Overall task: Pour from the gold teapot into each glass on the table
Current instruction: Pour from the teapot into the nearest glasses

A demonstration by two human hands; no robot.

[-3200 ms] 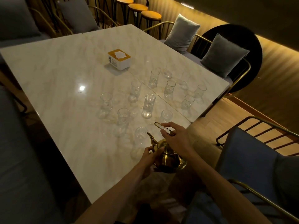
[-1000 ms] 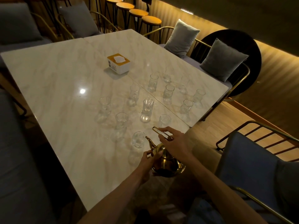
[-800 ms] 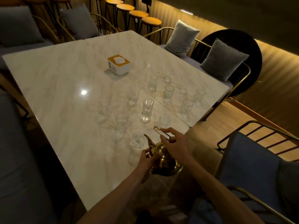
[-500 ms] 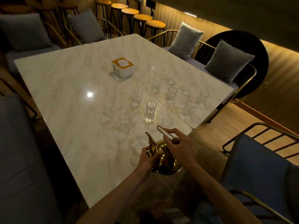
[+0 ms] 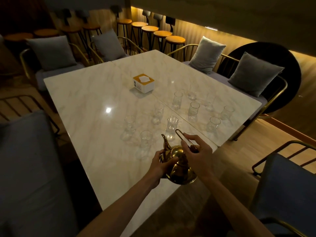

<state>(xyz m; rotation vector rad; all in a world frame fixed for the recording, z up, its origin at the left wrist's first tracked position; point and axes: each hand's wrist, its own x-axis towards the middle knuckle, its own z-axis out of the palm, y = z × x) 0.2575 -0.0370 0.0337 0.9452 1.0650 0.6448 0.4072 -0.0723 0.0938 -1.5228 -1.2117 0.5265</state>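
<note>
Since half a second ago the shiny gold metal teapot [image 5: 179, 166] has been lifted a little and now covers the nearest clear glass, so its curved spout points toward the clear tumbler [image 5: 146, 140] just left of it. The right hand [image 5: 199, 154] pinches the thin looped handle, fingers curled round it; the left hand [image 5: 160, 165] cups the pot's belly with curled fingers.

The pale, glossy marble table [image 5: 95, 120] is two slabs joined along a seam, in a dim room with wood-slat walls and warm strip lighting. The pot hangs over the table's near right corner, close to the right edge. The left half of the table is bare marble.

Clear glasses stand scattered near the right edge; whether any holds liquid cannot be told. A white and orange tissue box [image 5: 143, 82] sits mid-table toward the far edge. Grey-cushioned gold-framed chairs [image 5: 253, 74] ring the table.
</note>
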